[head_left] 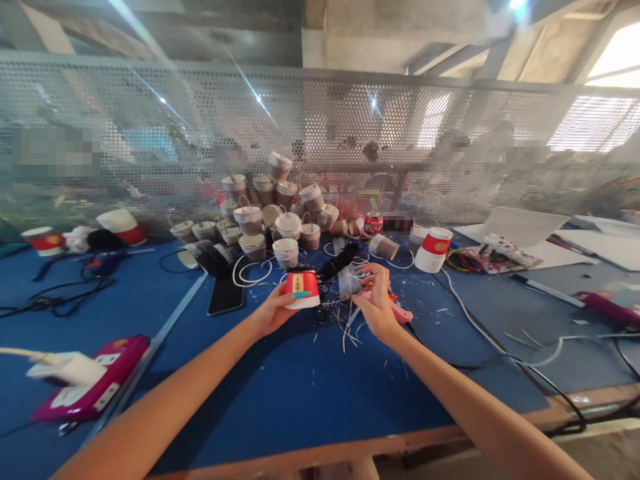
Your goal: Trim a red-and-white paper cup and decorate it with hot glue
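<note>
Fingers (281,299) of the left hand (271,311) hold the red cup (306,285); beside it, I can't tell if the right hand (377,303) grips anything.

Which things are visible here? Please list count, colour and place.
Held cup: one, red and white, centre
Other cups: three, red and white, two left, one right
Handled buckets: many, grey-brown and white, piled behind centre
Can: one, red, beside buckets
Phone: one, black, left of centre
Power strip: one, purple, lower left
Tool: one, pink, right of centre
Plastic bundle: one, clear, centre
Scraps: many, white, centre
Cables: several, black and white, both sides
Sheets: several, white, back right
Panel: one, grey, background
Work surface: one, blue, foreground
Left hand: one, bare, holding cup
Right hand: one, bare, by plastic bundle
</note>
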Action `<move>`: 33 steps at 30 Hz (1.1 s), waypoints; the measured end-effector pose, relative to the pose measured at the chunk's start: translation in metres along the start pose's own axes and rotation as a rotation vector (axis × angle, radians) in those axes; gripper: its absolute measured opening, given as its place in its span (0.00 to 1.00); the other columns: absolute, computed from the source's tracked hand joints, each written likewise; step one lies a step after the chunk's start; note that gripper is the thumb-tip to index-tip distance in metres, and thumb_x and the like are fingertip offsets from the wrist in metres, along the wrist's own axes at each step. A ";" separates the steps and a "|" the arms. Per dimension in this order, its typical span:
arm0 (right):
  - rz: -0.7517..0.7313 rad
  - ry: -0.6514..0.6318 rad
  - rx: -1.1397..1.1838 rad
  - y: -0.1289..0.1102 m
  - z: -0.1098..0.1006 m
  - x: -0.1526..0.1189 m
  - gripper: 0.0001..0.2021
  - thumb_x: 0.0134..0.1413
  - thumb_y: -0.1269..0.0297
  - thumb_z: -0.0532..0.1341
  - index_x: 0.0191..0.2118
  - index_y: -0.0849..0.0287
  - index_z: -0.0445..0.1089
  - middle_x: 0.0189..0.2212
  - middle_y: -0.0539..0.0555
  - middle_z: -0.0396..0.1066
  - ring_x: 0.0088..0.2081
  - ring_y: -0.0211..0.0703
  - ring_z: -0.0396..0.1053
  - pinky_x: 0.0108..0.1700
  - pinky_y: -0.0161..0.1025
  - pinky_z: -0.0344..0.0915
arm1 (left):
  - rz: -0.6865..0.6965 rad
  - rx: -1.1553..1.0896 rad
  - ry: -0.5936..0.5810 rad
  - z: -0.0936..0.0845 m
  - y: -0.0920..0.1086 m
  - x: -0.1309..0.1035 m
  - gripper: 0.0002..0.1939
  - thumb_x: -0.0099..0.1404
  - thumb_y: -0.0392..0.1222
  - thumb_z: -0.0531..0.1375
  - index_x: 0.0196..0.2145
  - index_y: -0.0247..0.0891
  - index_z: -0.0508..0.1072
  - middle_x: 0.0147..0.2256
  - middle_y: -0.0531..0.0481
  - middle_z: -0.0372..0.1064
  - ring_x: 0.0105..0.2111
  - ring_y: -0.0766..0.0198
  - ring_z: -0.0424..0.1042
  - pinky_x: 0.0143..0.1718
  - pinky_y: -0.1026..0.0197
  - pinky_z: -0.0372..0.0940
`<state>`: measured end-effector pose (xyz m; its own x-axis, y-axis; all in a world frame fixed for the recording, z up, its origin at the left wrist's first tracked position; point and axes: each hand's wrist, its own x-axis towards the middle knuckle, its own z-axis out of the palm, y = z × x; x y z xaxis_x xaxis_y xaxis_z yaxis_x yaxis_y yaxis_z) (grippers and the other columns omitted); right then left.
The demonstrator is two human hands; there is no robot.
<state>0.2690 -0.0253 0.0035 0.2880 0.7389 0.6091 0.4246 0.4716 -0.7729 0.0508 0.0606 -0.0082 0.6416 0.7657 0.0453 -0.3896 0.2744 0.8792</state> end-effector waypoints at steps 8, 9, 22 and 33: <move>0.010 -0.085 -0.172 0.000 0.000 0.006 0.18 0.41 0.75 0.56 0.41 0.55 0.55 0.44 0.56 0.54 0.34 0.39 0.61 0.36 0.42 0.65 | 0.081 -0.034 0.033 -0.004 0.017 0.002 0.24 0.47 0.37 0.66 0.44 0.36 0.73 0.44 0.44 0.74 0.40 0.54 0.73 0.41 0.54 0.66; 0.051 -0.125 -0.205 0.001 0.000 0.008 0.17 0.41 0.73 0.57 0.41 0.56 0.56 0.44 0.56 0.54 0.34 0.39 0.61 0.37 0.42 0.65 | 0.077 -0.033 0.003 -0.001 0.021 0.000 0.25 0.47 0.37 0.66 0.45 0.36 0.72 0.47 0.43 0.72 0.40 0.54 0.73 0.41 0.55 0.66; -0.089 -0.701 -0.861 0.021 0.036 0.074 0.15 0.50 0.69 0.62 0.46 0.52 0.71 0.36 0.58 0.73 0.43 0.52 0.65 0.46 0.45 0.60 | 0.083 -0.074 -0.142 0.004 0.040 -0.009 0.39 0.48 0.41 0.65 0.57 0.37 0.58 0.44 0.43 0.72 0.46 0.52 0.70 0.50 0.51 0.61; -0.065 -0.677 -0.859 0.034 -0.002 0.147 0.18 0.51 0.71 0.60 0.50 0.58 0.68 0.44 0.58 0.72 0.46 0.48 0.68 0.48 0.39 0.60 | 0.050 -0.107 -0.238 -0.008 0.059 -0.016 0.36 0.43 0.47 0.64 0.51 0.35 0.63 0.39 0.43 0.71 0.41 0.55 0.70 0.42 0.56 0.66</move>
<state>0.3276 0.0984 0.0670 -0.1761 0.9602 0.2168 0.9545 0.2203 -0.2008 0.0127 0.0690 0.0390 0.7522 0.6249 0.2091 -0.4845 0.3094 0.8183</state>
